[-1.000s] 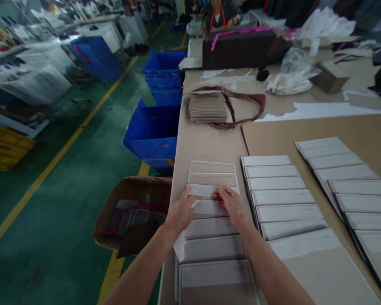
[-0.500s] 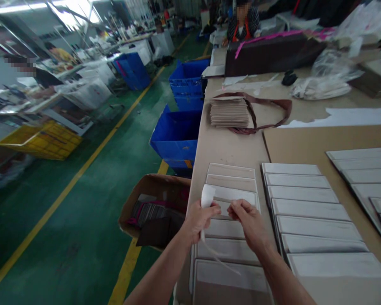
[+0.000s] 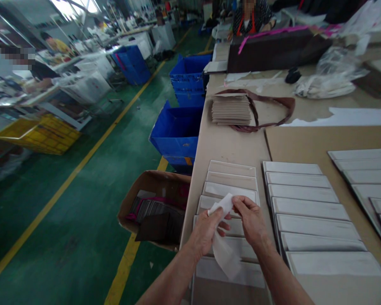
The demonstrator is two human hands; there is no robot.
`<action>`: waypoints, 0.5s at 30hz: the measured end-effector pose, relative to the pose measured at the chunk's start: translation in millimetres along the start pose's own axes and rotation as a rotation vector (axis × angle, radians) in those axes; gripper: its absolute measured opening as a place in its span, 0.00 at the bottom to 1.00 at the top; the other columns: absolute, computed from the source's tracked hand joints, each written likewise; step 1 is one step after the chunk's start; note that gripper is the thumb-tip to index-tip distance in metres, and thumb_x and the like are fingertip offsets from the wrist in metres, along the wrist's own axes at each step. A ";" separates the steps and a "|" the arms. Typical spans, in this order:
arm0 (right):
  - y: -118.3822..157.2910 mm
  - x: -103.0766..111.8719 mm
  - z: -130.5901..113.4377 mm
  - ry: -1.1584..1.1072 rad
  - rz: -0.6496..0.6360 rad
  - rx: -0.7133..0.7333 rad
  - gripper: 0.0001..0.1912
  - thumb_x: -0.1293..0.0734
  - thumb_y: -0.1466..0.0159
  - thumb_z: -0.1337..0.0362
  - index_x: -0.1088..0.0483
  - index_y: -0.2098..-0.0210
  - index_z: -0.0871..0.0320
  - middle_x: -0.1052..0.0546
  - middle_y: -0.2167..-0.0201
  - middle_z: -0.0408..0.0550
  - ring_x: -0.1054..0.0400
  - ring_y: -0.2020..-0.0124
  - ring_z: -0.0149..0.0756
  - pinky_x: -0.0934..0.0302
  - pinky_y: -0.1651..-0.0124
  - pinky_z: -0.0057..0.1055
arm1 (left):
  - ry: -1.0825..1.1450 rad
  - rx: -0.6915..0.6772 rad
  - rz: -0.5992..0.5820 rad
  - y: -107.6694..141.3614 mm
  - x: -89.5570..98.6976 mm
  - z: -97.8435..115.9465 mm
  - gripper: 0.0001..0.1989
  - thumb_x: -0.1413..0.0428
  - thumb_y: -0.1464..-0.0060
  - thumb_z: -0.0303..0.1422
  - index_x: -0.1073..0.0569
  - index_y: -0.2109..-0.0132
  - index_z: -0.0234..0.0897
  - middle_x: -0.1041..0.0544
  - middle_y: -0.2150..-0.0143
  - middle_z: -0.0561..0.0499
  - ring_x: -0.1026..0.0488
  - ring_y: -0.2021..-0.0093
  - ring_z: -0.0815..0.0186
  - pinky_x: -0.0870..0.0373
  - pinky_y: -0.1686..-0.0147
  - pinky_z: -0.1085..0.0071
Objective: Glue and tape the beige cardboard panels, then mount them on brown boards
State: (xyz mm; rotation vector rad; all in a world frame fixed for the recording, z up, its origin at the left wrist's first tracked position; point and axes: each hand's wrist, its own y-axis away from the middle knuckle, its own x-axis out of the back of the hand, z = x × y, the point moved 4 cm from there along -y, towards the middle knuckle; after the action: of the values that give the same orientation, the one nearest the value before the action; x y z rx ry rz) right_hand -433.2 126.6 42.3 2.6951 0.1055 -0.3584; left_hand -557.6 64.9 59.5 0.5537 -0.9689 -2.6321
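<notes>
A thin white paper-like strip hangs down from my left hand, whose thumb and fingers pinch it near its top. My right hand grips the strip's upper end between thumb and fingertips, close beside the left. Both hands are above an overlapping row of flat beige panels, several of which have a white band along one edge. The panels directly under my hands are partly hidden. Whether the strip is paper or tape backing, I cannot tell.
To the right lie more overlapping panels. Farther up the table are a stack of beige pieces and a brown strap. Left of the table edge stand a cardboard box and blue bins. A person is at the far end.
My right hand has closed on the strip's upper end, where before it was apart from it. My left hand has moved slightly right and turned; the strip now hangs wider below it.
</notes>
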 end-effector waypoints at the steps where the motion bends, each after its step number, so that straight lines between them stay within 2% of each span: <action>1: 1.6 -0.7 2.4 -0.054 0.002 -0.027 0.14 0.28 0.46 0.51 0.27 0.72 0.56 0.29 0.76 0.41 0.38 0.75 0.30 0.40 0.68 0.28 | 0.047 0.010 0.035 -1.6 -0.6 -0.2 0.26 0.35 0.59 0.48 0.24 0.59 0.29 0.21 0.67 0.45 0.28 0.75 0.70 0.36 0.79 0.77; 3: 6.7 -6.9 8.5 -0.157 -0.063 -0.102 0.14 0.28 0.46 0.51 0.27 0.67 0.55 0.27 0.73 0.42 0.36 0.75 0.31 0.38 0.69 0.29 | 0.156 0.013 0.097 -5.3 -3.4 -1.7 0.27 0.32 0.64 0.44 0.24 0.59 0.29 0.21 0.67 0.44 0.26 0.72 0.67 0.32 0.76 0.75; 5: 12.6 -13.1 15.2 -0.212 -0.120 -0.171 0.15 0.27 0.48 0.53 0.29 0.67 0.55 0.26 0.72 0.42 0.35 0.75 0.33 0.38 0.72 0.30 | 0.243 0.010 0.130 -8.6 -7.7 -5.2 0.26 0.30 0.67 0.41 0.24 0.60 0.29 0.21 0.68 0.45 0.26 0.72 0.67 0.31 0.76 0.75; 7: 15.9 -13.9 21.4 -0.242 -0.090 -0.204 0.15 0.25 0.49 0.55 0.31 0.70 0.55 0.27 0.75 0.41 0.36 0.78 0.32 0.41 0.78 0.28 | 0.276 0.015 0.136 -10.8 -12.2 -10.1 0.26 0.29 0.68 0.39 0.24 0.60 0.29 0.21 0.69 0.46 0.27 0.74 0.68 0.32 0.77 0.75; 10: 12.1 -7.0 25.6 -0.305 0.007 -0.213 0.15 0.26 0.48 0.56 0.35 0.71 0.53 0.28 0.78 0.39 0.40 0.82 0.29 0.45 0.83 0.26 | 0.211 0.041 0.135 -11.1 -16.9 -16.5 0.26 0.30 0.66 0.39 0.25 0.59 0.29 0.22 0.70 0.47 0.27 0.74 0.68 0.32 0.80 0.76; 12: 2.6 2.1 21.8 -0.367 0.069 -0.195 0.15 0.26 0.48 0.57 0.35 0.71 0.54 0.25 0.73 0.40 0.36 0.79 0.29 0.40 0.80 0.26 | 0.105 0.058 0.105 -10.6 -19.0 -18.6 0.24 0.32 0.63 0.38 0.25 0.58 0.30 0.22 0.70 0.47 0.27 0.75 0.67 0.32 0.81 0.76; 15: -21.0 22.9 4.7 -0.444 0.167 -0.089 0.14 0.25 0.48 0.59 0.34 0.69 0.54 0.25 0.68 0.41 0.31 0.70 0.30 0.32 0.68 0.28 | -0.092 0.061 0.011 -11.0 -18.3 -19.7 0.21 0.36 0.59 0.39 0.25 0.60 0.30 0.24 0.72 0.49 0.26 0.76 0.66 0.33 0.82 0.75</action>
State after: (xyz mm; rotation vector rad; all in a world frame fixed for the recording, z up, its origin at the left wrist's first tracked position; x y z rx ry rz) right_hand -414.9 144.3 23.8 2.4498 -0.2258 -0.8620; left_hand -534.0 69.1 43.0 0.4436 -1.0797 -2.6458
